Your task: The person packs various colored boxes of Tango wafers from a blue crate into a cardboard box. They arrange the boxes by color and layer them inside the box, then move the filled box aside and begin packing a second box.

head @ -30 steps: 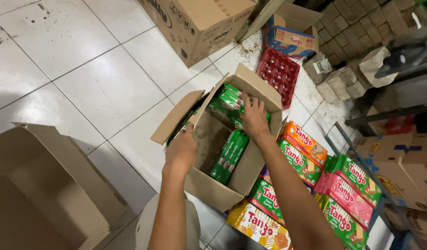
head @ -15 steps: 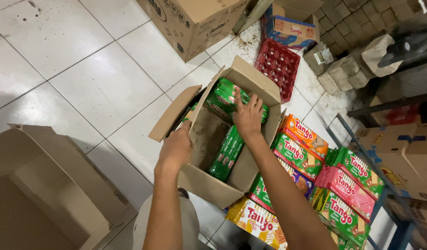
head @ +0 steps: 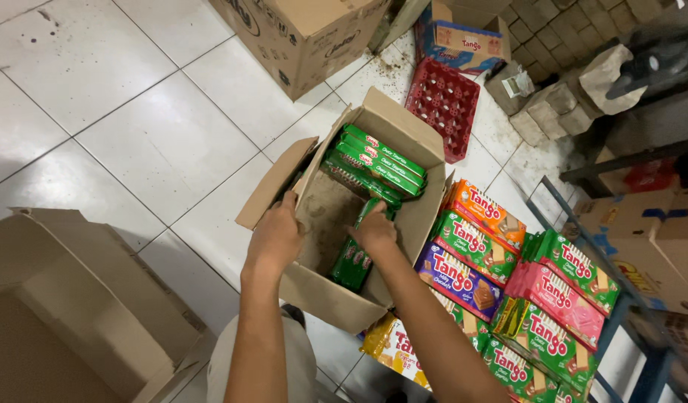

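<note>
Your left hand [head: 275, 237] clamps around the flap of the open carton [head: 403, 127] on the tiled floor [head: 157, 142]. Your right hand [head: 375, 230] reaches inside, fingers closed on one upright green wafer pack [head: 351, 261] against the inner wall. About five more green packs [head: 375, 160] lie stacked at the carton's far end. Beside it, colourful wafer packs [head: 508, 276] crowd the floor; a red crate [head: 444, 104] and two more cartons stand near.

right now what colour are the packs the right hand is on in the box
Green, with small red marks. The head view shows the right hand on the packs inside the box.
</note>
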